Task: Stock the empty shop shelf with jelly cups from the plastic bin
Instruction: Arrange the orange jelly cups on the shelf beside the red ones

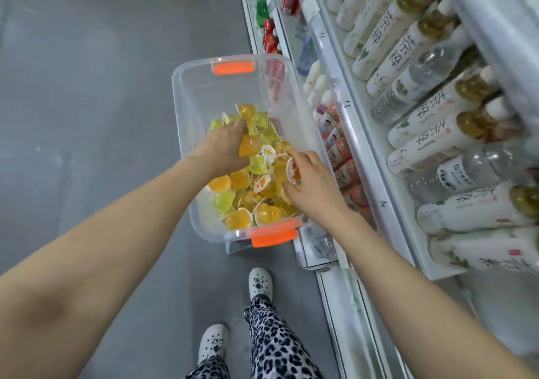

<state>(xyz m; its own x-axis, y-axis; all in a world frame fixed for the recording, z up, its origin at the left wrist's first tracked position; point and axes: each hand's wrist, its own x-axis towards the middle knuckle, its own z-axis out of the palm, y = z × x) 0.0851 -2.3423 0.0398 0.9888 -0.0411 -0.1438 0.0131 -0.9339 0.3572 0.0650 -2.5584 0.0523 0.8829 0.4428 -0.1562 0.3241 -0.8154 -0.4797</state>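
A clear plastic bin (186,92) with orange handles stands on the grey floor beside the shelving. Several orange, yellow and green jelly cups (242,200) fill its near half. Both my hands are inside the bin. My left hand (224,148) grips an orange jelly cup (249,145) and other cups under its fingers. My right hand (312,180) pinches a jelly cup (291,170) by its white lid, which is turned on edge.
White shop shelves (358,151) run along the right, packed with tea bottles (408,45), water bottles and red-patterned packets (347,171). A small clear tray (318,250) sits low by the shelf base. My feet in white clogs (259,283) stand on the grey floor.
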